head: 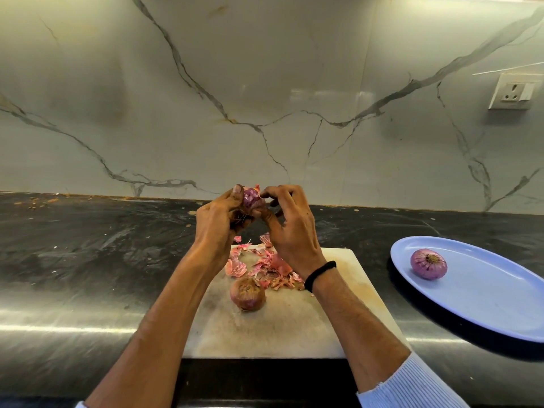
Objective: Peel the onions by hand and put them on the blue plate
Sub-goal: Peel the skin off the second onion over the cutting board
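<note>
From the head camera, the left hand (219, 214) curls round a half-peeled onion (251, 198) held above a cutting board (279, 328), while the right hand (290, 228) pinches at its papery skin with curled fingertips. Peeling cleanly likely means gripping firmly and pulling thin strips downward. An unpeeled onion (248, 293) lies among the peelings (265, 267); a peeled onion (429, 264) sits on the blue plate (485, 304) to the right.

Both hands, left (219, 214) and right (290, 228), grip a half-peeled purple onion (252, 198) above a pale cutting board (273, 328); one peeled purple onion (429, 264) lies on the oval blue plate (482, 304).
</note>
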A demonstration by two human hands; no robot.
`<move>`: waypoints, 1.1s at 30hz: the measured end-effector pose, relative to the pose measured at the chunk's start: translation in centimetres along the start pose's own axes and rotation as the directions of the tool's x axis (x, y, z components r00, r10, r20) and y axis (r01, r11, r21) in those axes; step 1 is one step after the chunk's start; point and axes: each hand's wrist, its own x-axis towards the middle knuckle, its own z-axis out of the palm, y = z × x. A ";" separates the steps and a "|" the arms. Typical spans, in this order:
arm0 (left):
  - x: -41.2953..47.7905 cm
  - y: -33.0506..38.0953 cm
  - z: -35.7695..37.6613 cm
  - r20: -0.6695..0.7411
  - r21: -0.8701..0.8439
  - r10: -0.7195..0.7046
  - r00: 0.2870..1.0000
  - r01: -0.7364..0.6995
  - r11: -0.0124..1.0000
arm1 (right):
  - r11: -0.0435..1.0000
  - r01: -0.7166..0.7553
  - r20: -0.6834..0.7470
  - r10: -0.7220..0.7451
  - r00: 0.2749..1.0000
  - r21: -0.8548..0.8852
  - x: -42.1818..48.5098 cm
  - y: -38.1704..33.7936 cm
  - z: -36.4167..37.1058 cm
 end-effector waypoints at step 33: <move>-0.7 0.6 0.0 0.023 0.007 -0.011 1.000 0.011 1.000 | 1.000 -0.010 -0.055 0.010 0.998 0.010 0.1 0.0 0.0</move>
